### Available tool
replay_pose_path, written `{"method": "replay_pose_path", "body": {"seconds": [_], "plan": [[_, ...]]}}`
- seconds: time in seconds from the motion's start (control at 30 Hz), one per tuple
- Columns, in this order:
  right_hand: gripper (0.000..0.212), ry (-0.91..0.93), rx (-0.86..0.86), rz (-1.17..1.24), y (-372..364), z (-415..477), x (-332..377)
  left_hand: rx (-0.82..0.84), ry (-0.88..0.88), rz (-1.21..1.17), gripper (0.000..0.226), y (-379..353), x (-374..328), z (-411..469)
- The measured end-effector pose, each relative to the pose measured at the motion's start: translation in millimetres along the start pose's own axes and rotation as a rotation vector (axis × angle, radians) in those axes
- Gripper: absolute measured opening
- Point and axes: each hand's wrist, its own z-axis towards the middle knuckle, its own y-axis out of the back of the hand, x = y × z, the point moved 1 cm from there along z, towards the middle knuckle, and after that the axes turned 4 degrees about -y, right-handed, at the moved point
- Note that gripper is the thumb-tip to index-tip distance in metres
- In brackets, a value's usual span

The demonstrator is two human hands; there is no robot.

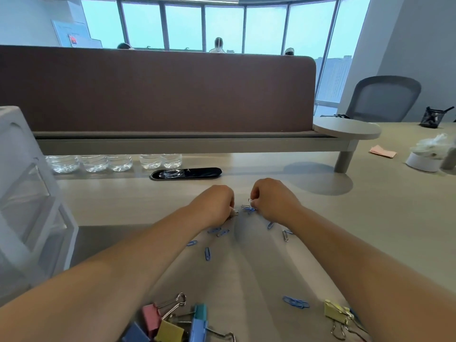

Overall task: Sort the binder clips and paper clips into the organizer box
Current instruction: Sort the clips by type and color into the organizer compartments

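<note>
Presently, by item.

Desk (pixel 370 218): pale top, bearing everything listed below.

Organizer box (pixel 27 183): white frame with translucent drawers, at the desk's left edge. Whether any drawer stood open could not be told, and nothing showed inside.

Left hand (pixel 214 203): right of the box and well apart from it. Its fingers were curled down to the desk, pinching what looked like a silver clip (pixel 234 211), with the hold mostly hidden under the knuckles.

Right hand (pixel 274 201): farther right of the box, just beside the left hand. Its fingertips were pinched narrowly on a small tangle of blue and silver paper clips (pixel 248 207).

Binder clips (pixel 172 322): a coloured heap, right of the box and nearer the person than the hands. One yellow binder clip (pixel 335 313) lay farther from the box, apart from the heap.

Loose paper clips (pixel 207 253): blue, scattered right of the box between hands and heap. A linked blue string (pixel 296 302) lay near the yellow one.

Step judged in hand: gathering paper clips, early in the task.

Next move would call for carrying the gathered clips leftward to the box and opening a drawer, which would probably need one hand free.
</note>
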Motion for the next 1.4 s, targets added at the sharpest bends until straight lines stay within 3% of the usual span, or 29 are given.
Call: {"method": "replay_pose_path", "body": {"seconds": [0.47,0.7,0.8,0.9,1.2,1.4], "plan": [[0.008,0.071,0.096,-0.19,-15.0,28.6,1.9,0.108,-0.03,0.211,0.02,-3.2,-11.7,7.6],[0.005,0.038,0.228,-0.245,-11.9,26.0,4.3,0.129,-0.015,0.217,0.017,-5.8,-10.5,6.3],[0.035,0.06,0.218,-0.291,-10.7,18.4,3.4,0.114,0.022,0.216,0.02,-3.9,-12.1,2.4],[0.041,0.068,0.197,-0.289,-10.0,13.8,-1.8,0.101,0.028,0.229,0.035,-1.0,-21.1,-4.7],[0.037,0.031,0.18,-0.167,2.6,-2.5,-9.4,0.12,0.055,0.16,0.042,-1.9,-21.7,-6.0],[0.027,0.047,0.152,-0.096,9.7,-26.3,-11.0,0.075,-0.006,0.014,0.03,2.4,-9.6,-5.1]]}}
